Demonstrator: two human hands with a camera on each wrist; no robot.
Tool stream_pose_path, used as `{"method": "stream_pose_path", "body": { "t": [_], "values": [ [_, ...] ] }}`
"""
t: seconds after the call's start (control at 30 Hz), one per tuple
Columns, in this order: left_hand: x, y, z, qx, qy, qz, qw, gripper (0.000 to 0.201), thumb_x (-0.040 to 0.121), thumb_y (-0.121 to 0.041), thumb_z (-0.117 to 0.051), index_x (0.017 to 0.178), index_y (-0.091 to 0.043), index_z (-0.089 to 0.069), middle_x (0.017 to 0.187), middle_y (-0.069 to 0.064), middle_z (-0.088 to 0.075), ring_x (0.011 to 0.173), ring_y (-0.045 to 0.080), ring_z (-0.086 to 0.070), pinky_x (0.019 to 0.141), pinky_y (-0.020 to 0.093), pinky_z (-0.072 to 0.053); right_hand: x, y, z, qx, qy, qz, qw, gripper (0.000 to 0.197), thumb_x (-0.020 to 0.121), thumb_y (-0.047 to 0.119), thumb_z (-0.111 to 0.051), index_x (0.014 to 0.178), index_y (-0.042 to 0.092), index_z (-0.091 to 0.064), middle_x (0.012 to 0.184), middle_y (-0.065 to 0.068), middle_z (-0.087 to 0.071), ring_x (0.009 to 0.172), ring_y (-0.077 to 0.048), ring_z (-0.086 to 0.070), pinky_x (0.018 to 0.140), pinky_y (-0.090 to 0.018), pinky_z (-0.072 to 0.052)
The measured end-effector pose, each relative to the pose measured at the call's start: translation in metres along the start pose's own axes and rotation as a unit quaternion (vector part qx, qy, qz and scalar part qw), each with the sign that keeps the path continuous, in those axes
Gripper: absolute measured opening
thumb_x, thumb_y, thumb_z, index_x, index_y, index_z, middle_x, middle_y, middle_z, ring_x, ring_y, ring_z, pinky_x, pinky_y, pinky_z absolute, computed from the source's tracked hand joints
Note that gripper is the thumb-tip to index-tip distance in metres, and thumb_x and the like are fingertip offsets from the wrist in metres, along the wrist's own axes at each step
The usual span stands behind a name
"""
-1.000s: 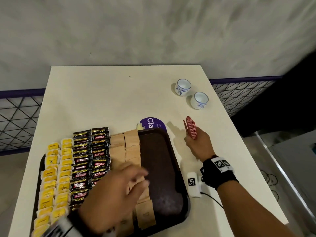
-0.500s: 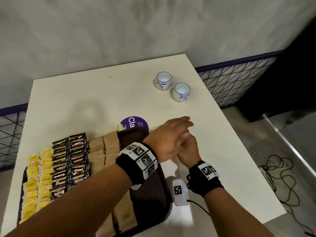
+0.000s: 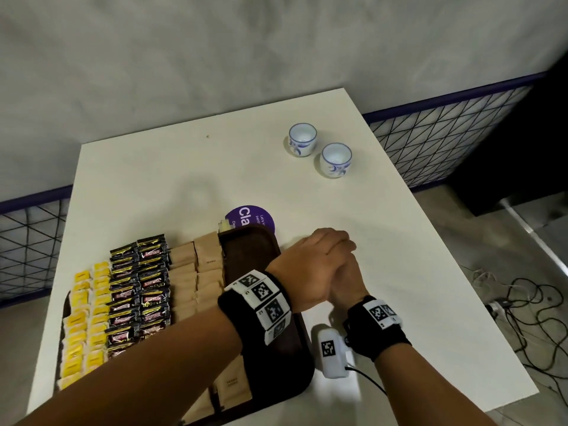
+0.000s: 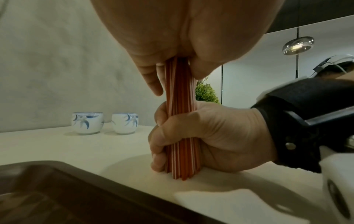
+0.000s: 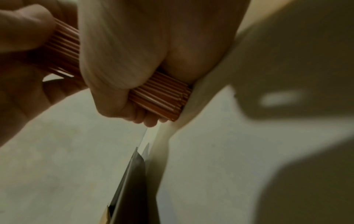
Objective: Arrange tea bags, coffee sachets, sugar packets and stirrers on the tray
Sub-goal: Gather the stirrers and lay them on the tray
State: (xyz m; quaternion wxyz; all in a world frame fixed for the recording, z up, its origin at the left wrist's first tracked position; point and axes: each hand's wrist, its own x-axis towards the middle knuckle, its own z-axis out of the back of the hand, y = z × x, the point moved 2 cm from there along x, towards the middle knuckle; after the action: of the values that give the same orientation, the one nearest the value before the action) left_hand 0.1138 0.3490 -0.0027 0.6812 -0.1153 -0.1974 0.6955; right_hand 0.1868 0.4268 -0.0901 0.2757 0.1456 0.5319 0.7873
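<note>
Setting: white table (image 3: 184,179) against a grey wall; brown tray (image 3: 255,250) near its front edge.
Stirrers: red bundle (image 4: 181,141) upright, ends on the table just right of the tray.
Right hand (image 4: 208,139): fist wrapped round the bundle's lower part.
Left hand (image 3: 310,265): reaches across the tray, fingers curled over the bundle's top.
Tip: likely squaring the ends; tap gently, grip firm, then lay flat in the tray's bare right strip.
On tray: yellow tea bags (image 3: 81,327), black coffee sachets (image 3: 141,287), tan packets (image 3: 196,272).
Nearby: two cups (image 3: 319,150) well beyond; purple disc (image 3: 250,215) at the tray's far corner; neither seems to obstruct.
</note>
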Motion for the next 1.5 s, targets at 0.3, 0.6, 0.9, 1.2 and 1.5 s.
{"method": "stream_pose_path", "body": {
  "t": [0.3,0.6,0.9,1.2,1.5],
  "values": [
    [-0.001,-0.013,-0.01,0.08,0.008,0.007,0.997,0.057,0.073,-0.017,-0.047,0.128,-0.006,-0.039,0.129,0.014,-0.05,0.12,0.03,-0.043,0.096,0.039,-0.044,0.007,0.018,0.005,0.038,-0.114,0.005,0.993,0.042,0.099,-0.014,-0.036,0.078,0.023,-0.038,0.076,0.008,-0.044,0.062,0.013,-0.056,0.059,-0.003,-0.04],
    [-0.002,0.002,0.001,0.015,0.029,-0.005,0.999,0.063,0.077,-0.009,-0.062,0.139,-0.011,-0.049,0.145,0.008,-0.044,0.131,0.026,-0.041,0.104,0.041,-0.041,0.001,0.017,0.001,-0.002,-0.033,0.073,0.997,0.017,0.082,-0.012,-0.054,0.068,-0.004,-0.059,0.054,0.013,-0.051,0.062,-0.011,-0.057,0.05,-0.009,-0.037],
    [0.003,0.029,0.035,-0.124,0.069,0.008,0.99,0.053,0.091,-0.001,-0.059,0.142,-0.016,-0.049,0.144,0.003,-0.047,0.131,0.015,-0.047,0.11,0.023,-0.037,-0.002,0.017,-0.001,0.167,-0.023,-0.1,0.981,0.038,0.063,0.032,-0.077,0.064,0.0,-0.057,0.059,-0.007,-0.057,0.058,-0.018,-0.051,0.056,-0.034,-0.041],
    [0.004,0.018,0.012,-0.018,0.018,-0.065,0.998,0.046,0.096,-0.027,-0.051,0.138,-0.007,-0.048,0.152,0.01,-0.037,0.142,0.025,-0.028,0.117,0.041,-0.025,0.01,0.025,0.004,0.007,0.005,-0.001,1.0,0.018,0.085,-0.004,-0.065,0.085,0.013,-0.061,0.078,0.01,-0.056,0.076,0.02,-0.057,0.06,-0.004,-0.041],
    [0.007,0.021,0.008,0.041,0.016,-0.074,0.996,0.043,0.096,-0.037,-0.048,0.127,-0.008,-0.057,0.132,0.007,-0.053,0.127,0.025,-0.043,0.103,0.041,-0.04,0.015,0.014,0.0,-0.084,0.013,0.095,0.992,0.012,0.082,-0.007,-0.064,0.094,-0.006,-0.065,0.085,0.021,-0.042,0.09,0.031,-0.046,0.072,0.005,-0.035]
  ]
}}
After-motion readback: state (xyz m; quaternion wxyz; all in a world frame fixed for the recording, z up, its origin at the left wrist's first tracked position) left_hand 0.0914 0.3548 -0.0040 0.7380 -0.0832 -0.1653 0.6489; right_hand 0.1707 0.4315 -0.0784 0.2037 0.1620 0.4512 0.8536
